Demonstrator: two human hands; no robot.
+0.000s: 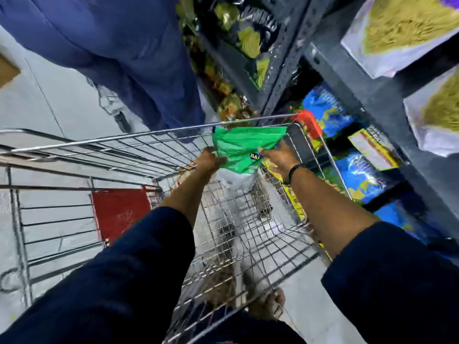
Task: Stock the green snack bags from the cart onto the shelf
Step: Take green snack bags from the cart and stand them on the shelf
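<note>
A green snack bag [244, 147] with a blue logo is held up inside the far end of the wire cart [139, 139]. My left hand [207, 162] grips its left edge. My right hand [279, 160], with a dark band on the wrist, grips its right side. A pale plastic bag [236, 181] lies under it in the basket, and yellow packets [294, 202] line the cart's right wall. The grey metal shelf [387, 105] rises on the right, close beside the cart.
Another person in blue clothing [119, 50] stands just beyond the cart's far end. The shelf holds blue bags [327, 108], a yellow box [372, 148] and white-and-yellow packs [402, 28]. A red flap [121, 212] hangs on the cart's near left. My foot [268, 304] shows below the basket.
</note>
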